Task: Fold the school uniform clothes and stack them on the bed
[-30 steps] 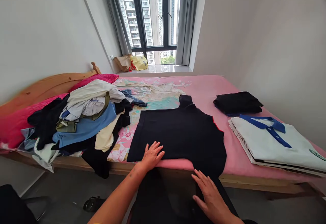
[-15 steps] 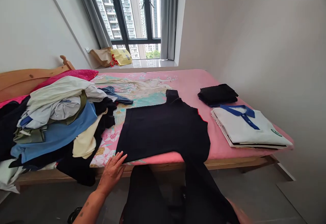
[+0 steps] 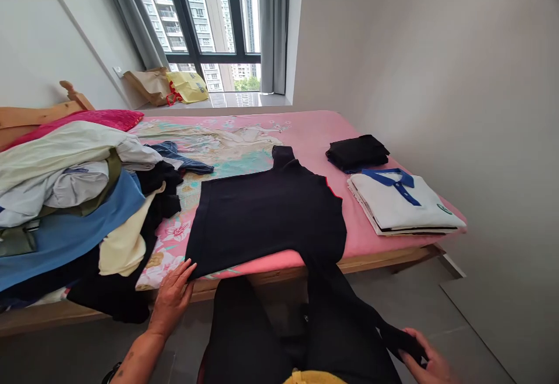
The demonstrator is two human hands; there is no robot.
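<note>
Pinching sleeve end of black turtleneck sweater with my right hand; left hand flat, released, touching hem corner at bed edge.

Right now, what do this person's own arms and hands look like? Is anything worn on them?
Both are bare: no gloves, rings or watch show. The left hand has a bare forearm with no sleeve in view and small dark marks near the wrist. Of the right hand only the fingers and part of the back show at the frame's corner.

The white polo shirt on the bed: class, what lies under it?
Under the white polo shirt, striped and dark edges of other folded garments show, resting on the pink sheet. Their full surfaces are covered.
</note>
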